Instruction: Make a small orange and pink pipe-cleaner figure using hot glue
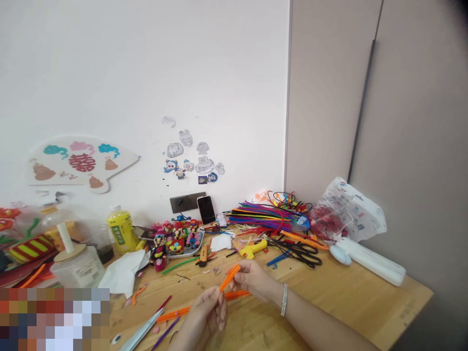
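Note:
A short orange pipe cleaner piece (230,277) is held up over the wooden table (329,287), pinched at one end by my left hand (206,314) and at the other by my right hand (250,278). A silver bangle (284,300) circles my right wrist. Longer orange pipe cleaners (190,308) lie on the table under my hands, partly hidden by them. Purple pipe cleaners (166,333) and a silver-grey blade-like tool (141,331) lie left of my left hand.
Behind my hands are black-handled scissors (298,253), a yellow glue gun (253,248), a bundle of coloured pipe cleaners (259,218), pipe cleaner dolls on a tray (177,239), and a phone (206,210). A yellow bottle (120,229), tissue (122,273), and a plastic bag (347,209) also stand nearby.

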`<action>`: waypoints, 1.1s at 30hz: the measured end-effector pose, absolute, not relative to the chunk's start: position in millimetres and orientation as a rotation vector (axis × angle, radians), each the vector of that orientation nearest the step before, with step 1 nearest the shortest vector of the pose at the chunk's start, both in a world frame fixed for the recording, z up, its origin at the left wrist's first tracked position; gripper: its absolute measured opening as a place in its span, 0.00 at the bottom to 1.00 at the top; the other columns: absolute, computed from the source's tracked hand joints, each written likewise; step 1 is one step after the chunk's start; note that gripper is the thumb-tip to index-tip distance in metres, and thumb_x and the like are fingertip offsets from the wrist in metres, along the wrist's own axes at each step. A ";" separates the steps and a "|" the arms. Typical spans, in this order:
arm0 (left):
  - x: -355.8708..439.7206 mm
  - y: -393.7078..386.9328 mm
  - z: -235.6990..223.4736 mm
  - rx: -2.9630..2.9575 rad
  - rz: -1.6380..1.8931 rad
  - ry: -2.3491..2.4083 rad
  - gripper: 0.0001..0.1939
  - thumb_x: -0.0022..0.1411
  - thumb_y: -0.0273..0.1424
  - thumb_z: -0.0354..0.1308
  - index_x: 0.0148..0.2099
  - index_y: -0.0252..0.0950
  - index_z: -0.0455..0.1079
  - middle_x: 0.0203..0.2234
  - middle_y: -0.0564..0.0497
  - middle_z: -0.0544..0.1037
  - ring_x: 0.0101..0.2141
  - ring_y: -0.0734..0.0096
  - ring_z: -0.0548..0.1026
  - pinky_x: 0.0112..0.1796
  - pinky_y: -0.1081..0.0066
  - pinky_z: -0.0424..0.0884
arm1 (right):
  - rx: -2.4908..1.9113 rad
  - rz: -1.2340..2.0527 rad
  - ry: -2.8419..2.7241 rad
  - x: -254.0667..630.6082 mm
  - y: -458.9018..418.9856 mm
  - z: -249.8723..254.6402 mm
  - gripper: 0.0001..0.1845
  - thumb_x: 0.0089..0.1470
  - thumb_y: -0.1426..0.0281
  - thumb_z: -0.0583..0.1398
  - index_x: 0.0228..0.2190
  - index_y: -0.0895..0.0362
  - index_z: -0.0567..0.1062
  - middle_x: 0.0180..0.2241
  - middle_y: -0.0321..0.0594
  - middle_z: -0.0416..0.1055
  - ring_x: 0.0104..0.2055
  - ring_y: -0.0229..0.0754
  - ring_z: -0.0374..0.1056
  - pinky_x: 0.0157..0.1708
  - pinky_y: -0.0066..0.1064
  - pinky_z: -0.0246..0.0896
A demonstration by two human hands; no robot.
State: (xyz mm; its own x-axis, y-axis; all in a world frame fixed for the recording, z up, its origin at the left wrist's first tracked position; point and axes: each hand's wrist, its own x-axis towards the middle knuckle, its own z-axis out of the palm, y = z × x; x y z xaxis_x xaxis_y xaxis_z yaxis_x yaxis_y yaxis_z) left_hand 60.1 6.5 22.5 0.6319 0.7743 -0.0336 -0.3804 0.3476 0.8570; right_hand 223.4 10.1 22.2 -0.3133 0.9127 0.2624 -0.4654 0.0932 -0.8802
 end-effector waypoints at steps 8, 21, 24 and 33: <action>60.0 -0.4 29.8 0.954 0.760 0.532 0.14 0.46 0.37 0.61 0.20 0.34 0.62 0.10 0.58 0.66 0.11 0.84 0.60 0.14 0.80 0.54 | -0.651 1.501 -1.234 223.0 10.5 20.4 0.22 0.39 0.54 0.62 0.26 0.62 0.71 0.17 0.32 0.66 0.19 0.31 0.61 0.25 0.25 0.56; 60.4 5.9 24.1 1.649 0.644 0.990 0.18 0.50 0.47 0.49 0.21 0.38 0.58 0.08 0.62 0.61 0.10 0.80 0.57 0.15 0.78 0.52 | -0.981 1.463 -1.868 243.3 6.3 37.8 0.20 0.42 0.54 0.59 0.23 0.60 0.72 0.21 0.33 0.65 0.24 0.32 0.60 0.27 0.24 0.54; 60.8 1.1 28.9 1.826 0.605 1.026 0.16 0.53 0.42 0.46 0.20 0.39 0.56 0.08 0.61 0.60 0.11 0.78 0.58 0.16 0.77 0.54 | -1.073 1.257 -2.096 242.0 6.4 34.8 0.16 0.46 0.59 0.58 0.22 0.59 0.73 0.20 0.31 0.65 0.23 0.32 0.59 0.25 0.23 0.52; 57.4 0.6 28.1 2.063 0.580 0.972 0.05 0.50 0.29 0.50 0.28 0.36 0.66 0.19 0.56 0.67 0.22 0.71 0.65 0.24 0.76 0.57 | -1.094 0.764 -2.321 234.8 4.6 32.3 0.08 0.46 0.69 0.58 0.21 0.60 0.73 0.20 0.31 0.65 0.25 0.33 0.59 0.24 0.21 0.51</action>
